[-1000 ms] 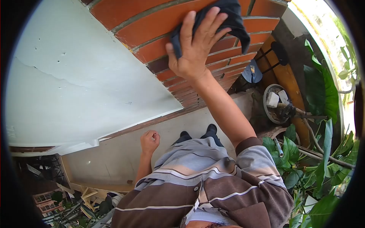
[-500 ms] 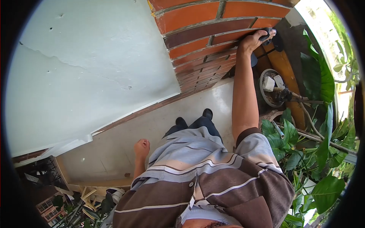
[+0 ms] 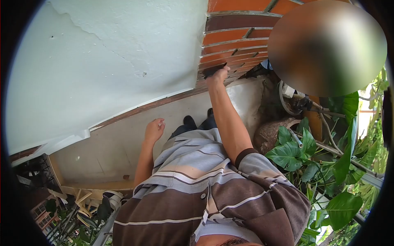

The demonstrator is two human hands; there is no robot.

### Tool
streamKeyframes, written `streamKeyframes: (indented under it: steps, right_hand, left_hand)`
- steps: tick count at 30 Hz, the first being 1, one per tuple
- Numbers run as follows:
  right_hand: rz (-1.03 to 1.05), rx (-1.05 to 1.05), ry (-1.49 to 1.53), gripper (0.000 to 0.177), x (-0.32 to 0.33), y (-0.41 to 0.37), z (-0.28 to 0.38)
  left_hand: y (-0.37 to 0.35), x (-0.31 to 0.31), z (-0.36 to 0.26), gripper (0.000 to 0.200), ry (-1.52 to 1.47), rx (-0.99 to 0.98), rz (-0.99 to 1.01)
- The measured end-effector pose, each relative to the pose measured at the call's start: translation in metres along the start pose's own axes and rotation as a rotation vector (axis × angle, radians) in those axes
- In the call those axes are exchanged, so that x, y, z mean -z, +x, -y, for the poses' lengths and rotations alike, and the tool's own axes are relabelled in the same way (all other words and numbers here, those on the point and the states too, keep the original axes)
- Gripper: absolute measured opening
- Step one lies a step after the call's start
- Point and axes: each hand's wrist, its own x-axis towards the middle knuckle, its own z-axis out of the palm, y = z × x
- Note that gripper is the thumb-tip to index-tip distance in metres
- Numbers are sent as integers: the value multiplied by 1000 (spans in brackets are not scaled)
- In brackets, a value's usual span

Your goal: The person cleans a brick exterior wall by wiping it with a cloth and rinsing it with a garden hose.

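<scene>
My right hand [image 3: 219, 75] is raised in front of me, its fingers wrapped round a dark flat item [image 3: 214, 69]. That item overlaps the orange brick wall [image 3: 230, 37] near its edge with the pale plaster wall. Its exact kind does not show. Lower and to the left, my left hand [image 3: 154, 130] hangs beside my body with loosely bent fingers a little apart, holding nothing visible. Below it lies the pale floor [image 3: 111, 151].
A pale plaster wall [image 3: 123, 53] fills the upper left. Leafy plants [image 3: 287, 153] and a round pot [image 3: 283, 100] stand along the right. A person in the upper right is blurred out. A wooden frame [image 3: 84, 199] and more plants are at the lower left.
My right hand has moved left and down along the brick wall with the dark item. My left hand has loosened from a fist and risen slightly. The view has shifted; a blurred person appears.
</scene>
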Motion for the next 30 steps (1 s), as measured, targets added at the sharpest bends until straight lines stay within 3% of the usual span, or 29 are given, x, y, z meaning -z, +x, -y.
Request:
streamKeyframes:
  steps: [1, 3, 4, 6, 8, 9, 10, 13, 15, 16, 20, 22, 26, 29, 30]
  right_hand:
    - [85, 16, -65, 63, 26, 50, 23]
    - [68, 69, 3, 57, 15, 58, 80]
    - [242, 205, -99, 54, 33, 104, 106]
    - [300, 284, -130, 53, 22, 93, 144]
    - [222, 290, -150, 56, 7, 59, 150]
    - [305, 306, -182, 58, 26, 84, 152]
    - [138, 227, -146, 59, 15, 56, 130]
    - [306, -76, -181, 55, 54, 68, 64]
    - [280, -264, -224, 55, 53, 49, 22]
    - [245, -256, -285, 55, 50, 46, 9]
    - [136, -400, -240, 54, 23, 40, 29]
    - [49, -364, -201, 55, 7, 35, 73]
    - [127, -234, -88, 54, -14, 0, 173]
    - [176, 80, -224, 54, -18, -50, 170]
    - [198, 19, -184, 55, 2, -30, 177]
  left_hand:
    - [-7, -2, 8, 24, 8, 15, 27]
    - [-23, -10, 35, 26, 25, 70, 53]
    - [-32, -10, 44, 27, 71, 85, 83]
    - [-56, -14, 55, 29, 155, 139, 146]
    - [-73, -22, 64, 30, 108, 243, 139]
    - [-80, -27, 63, 30, 78, 287, 143]
    - [-82, -29, 61, 30, 66, 298, 132]
    - [-80, -38, 50, 31, 21, 310, 122]
    - [-74, -43, 40, 31, -1, 308, 94]
    - [-70, -44, 33, 32, -19, 310, 61]
    - [-70, -38, 14, 31, -53, 286, -124]
    - [-79, -36, 8, 30, -70, 282, -216]
    - [-98, -36, -5, 28, -114, 322, -334]
    - [-101, -38, -17, 24, -110, 331, -384]
    - [-99, -40, -21, 23, -127, 327, -409]
